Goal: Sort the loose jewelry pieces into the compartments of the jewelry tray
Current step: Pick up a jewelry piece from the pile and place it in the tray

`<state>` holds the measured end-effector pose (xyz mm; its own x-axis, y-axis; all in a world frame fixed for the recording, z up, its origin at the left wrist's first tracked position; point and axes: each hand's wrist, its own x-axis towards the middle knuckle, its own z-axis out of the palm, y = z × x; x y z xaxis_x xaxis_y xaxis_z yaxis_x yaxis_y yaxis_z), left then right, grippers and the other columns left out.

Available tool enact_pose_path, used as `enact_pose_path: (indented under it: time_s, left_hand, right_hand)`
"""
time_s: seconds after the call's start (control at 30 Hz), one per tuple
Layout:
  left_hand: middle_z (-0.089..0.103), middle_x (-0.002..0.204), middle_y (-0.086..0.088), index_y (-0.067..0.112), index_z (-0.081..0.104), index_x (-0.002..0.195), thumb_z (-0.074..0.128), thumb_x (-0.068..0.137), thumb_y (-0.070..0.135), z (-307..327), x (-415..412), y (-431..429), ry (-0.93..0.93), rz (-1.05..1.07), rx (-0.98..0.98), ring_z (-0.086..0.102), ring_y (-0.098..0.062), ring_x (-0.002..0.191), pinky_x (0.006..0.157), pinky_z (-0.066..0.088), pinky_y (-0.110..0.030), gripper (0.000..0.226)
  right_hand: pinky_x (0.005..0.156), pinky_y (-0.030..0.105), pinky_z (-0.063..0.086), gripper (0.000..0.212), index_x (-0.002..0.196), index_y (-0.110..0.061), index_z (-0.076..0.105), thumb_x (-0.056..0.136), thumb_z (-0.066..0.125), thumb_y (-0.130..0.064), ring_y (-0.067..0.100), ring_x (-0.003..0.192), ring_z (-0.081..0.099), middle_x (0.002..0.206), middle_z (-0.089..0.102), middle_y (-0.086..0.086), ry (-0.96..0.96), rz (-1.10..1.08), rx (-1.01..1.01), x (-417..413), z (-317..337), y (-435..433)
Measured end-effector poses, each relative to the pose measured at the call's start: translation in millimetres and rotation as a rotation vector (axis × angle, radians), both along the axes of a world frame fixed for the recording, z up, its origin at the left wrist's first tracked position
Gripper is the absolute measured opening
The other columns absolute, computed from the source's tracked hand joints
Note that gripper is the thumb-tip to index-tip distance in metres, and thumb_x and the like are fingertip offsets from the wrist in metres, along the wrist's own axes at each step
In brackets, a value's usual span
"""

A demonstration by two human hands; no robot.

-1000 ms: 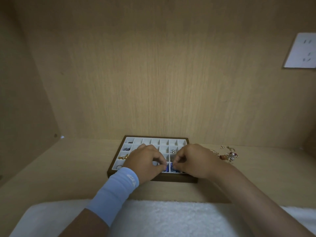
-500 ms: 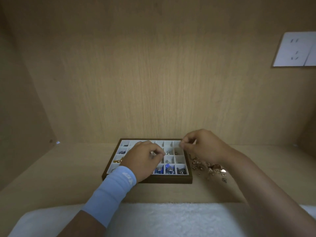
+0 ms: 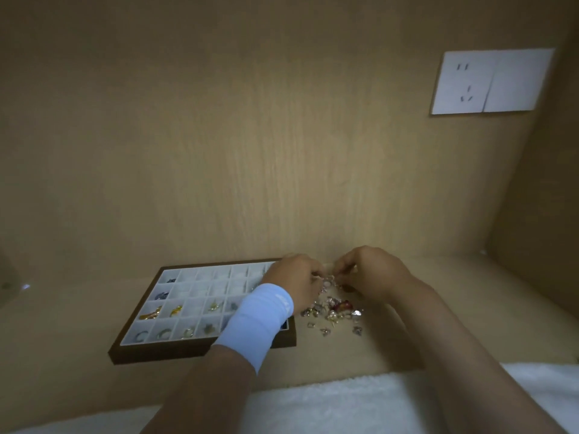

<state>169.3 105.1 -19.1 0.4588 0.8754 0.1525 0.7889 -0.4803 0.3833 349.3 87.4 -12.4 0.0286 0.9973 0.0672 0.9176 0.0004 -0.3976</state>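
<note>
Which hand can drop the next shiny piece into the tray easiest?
Probably the left hand: it sits beside the jewelry tray, wrist over its compartments. The right hand is past the jewelry pile.

Your 2 forearms reach forward from the lower edge of the view and converge. Your left hand (image 3: 296, 277) is knuckles-up, with the fingers curled down and toward the right. A pale blue fabric wristband (image 3: 260, 321) wraps that wrist. Your right hand (image 3: 372, 274) sits just beside it, also knuckles-up, fingers curled in toward the left hand. The 2 sets of fingertips nearly meet. Too blurred to tell whether either hand pinches anything.
</note>
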Motion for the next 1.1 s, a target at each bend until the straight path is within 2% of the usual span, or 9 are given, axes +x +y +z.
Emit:
enact_pose_path:
  time_s: [0.13,0.4,0.57,0.7,0.8,0.87,0.97,1.03,1.1]
  left_hand:
    - [0.068,0.112,0.005,0.034,0.073,0.106,0.059,0.089,0.032,-7.1,9.4,6.8,0.096,-0.004,0.043,0.058,-0.021,0.108,0.095,0.046,-0.031,0.022]
    - [0.064,0.096,0.01,0.033,0.075,0.098,0.062,0.089,0.026,-14.5,5.8,9.1,0.008,-0.034,0.077,0.056,-0.014,0.102,0.094,0.045,-0.029,0.017]
    - [0.06,0.082,0.016,0.033,0.076,0.086,0.059,0.09,0.027,-17.8,4.6,10.8,-0.045,-0.043,0.042,0.053,-0.014,0.103,0.099,0.041,-0.032,0.018]
    - [0.062,0.089,0.017,0.04,0.068,0.089,0.06,0.088,0.028,-21.2,3.6,11.2,-0.104,-0.036,0.012,0.054,-0.014,0.106,0.099,0.044,-0.035,0.014]
    - [0.063,0.093,0.016,0.04,0.059,0.092,0.061,0.088,0.027,-23.3,2.3,11.5,-0.2,-0.025,0.001,0.057,-0.011,0.101,0.093,0.049,-0.037,0.014]
    - [0.063,0.095,0.014,0.038,0.057,0.093,0.063,0.088,0.028,-23.3,0.6,12.6,-0.282,0.004,-0.005,0.059,-0.009,0.095,0.09,0.051,-0.035,0.013]
    - [0.063,0.089,0.013,0.03,0.062,0.094,0.065,0.089,0.025,-20.3,-1.7,11.8,-0.427,0.055,-0.06,0.059,-0.002,0.082,0.079,0.05,-0.023,0.008]
    - [0.063,0.085,0.012,0.027,0.065,0.095,0.067,0.089,0.024,-17.2,-2.3,10.4,-0.513,0.086,-0.094,0.058,-0.003,0.077,0.071,0.046,-0.018,0.007]
    - [0.065,0.085,0.011,0.027,0.066,0.093,0.067,0.088,0.025,-13.6,-2.9,9.7,-0.561,0.111,-0.102,0.059,-0.005,0.077,0.068,0.044,-0.018,0.005]
  right_hand:
    - [0.071,0.021,0.041,0.016,0.093,-0.042,0.076,0.08,0.07,-0.036,0.008,0.087,0.065,0.082,0.068,-0.015,-0.053,0.03,-0.002,-5.7,-6.9,3.9]
    - [0.065,0.022,0.038,0.013,0.088,-0.036,0.076,0.076,0.074,-0.037,0.008,0.085,0.064,0.087,0.07,-0.015,-0.098,0.058,0.062,-8.3,-10.7,4.4]
    - [0.055,0.017,0.03,0.016,0.092,-0.042,0.077,0.078,0.072,-0.035,0.005,0.078,0.057,0.088,0.072,-0.016,-0.126,0.104,0.058,-9.5,-9.8,2.4]
    - [0.067,0.025,0.041,0.009,0.09,-0.037,0.075,0.084,0.069,-0.039,0.012,0.091,0.064,0.097,0.07,-0.012,-0.141,0.102,0.08,-8.2,-11.3,2.7]
    - [0.08,0.03,0.049,0.011,0.092,-0.032,0.07,0.091,0.062,-0.038,0.013,0.094,0.063,0.102,0.067,-0.011,-0.05,0.089,0.111,-7.7,-10.7,0.8]
    - [0.079,0.031,0.05,0.013,0.092,-0.028,0.069,0.095,0.059,-0.036,0.011,0.086,0.063,0.095,0.069,-0.011,0.076,0.08,0.115,-9.0,-11.5,1.1]
    - [0.075,0.032,0.05,0.016,0.085,-0.022,0.069,0.096,0.06,-0.029,0.007,0.072,0.06,0.081,0.069,-0.007,0.317,0.08,0.139,-12.5,-14.2,2.7]
    - [0.074,0.033,0.05,0.02,0.082,-0.015,0.07,0.097,0.062,-0.026,0.008,0.07,0.06,0.078,0.071,0.001,0.47,0.07,0.163,-15.4,-16.3,3.4]
    - [0.073,0.032,0.051,0.017,0.082,-0.013,0.072,0.095,0.066,-0.022,0.007,0.07,0.064,0.078,0.074,0.002,0.615,0.061,0.172,-18.9,-15.6,2.2]
